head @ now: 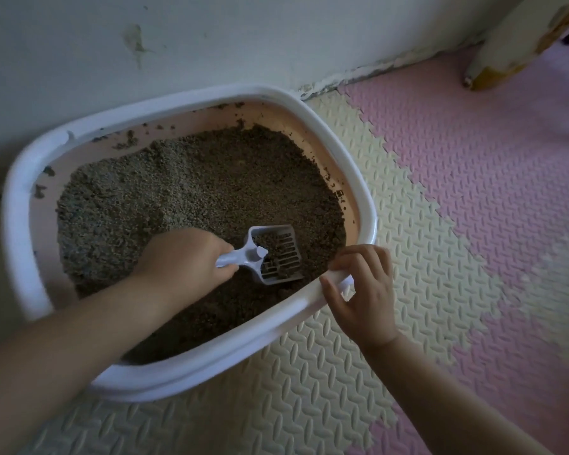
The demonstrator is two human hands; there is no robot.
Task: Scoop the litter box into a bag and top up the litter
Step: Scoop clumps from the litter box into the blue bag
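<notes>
Scooping is judged to be the step in hand. The handle of the scoop [278, 254] is gripped by the left hand [184, 257], fingers curled round it. The slotted blade, just beyond the knuckles, is laid low on the litter [194, 178] with some granules held in it. The rim of the litter box [184, 108] is held by the right hand [363, 290] at the corner nearest it, fingers and thumb curled round the edge, so the box appears to be steadied.

For the next move, the blade would need to be lifted and shaken so that loose litter is sifted through the slots, then carried out to a bag. No bag and no fresh litter are seen, so both would have to be found outside the view.

Bits of litter are stuck to the inner wall beyond the left hand. The box is set on floor mats [440, 192], its far side close against the wall [211, 37]. A cream and yellow object [513, 41] is leaned well beyond the right hand, out of the way.
</notes>
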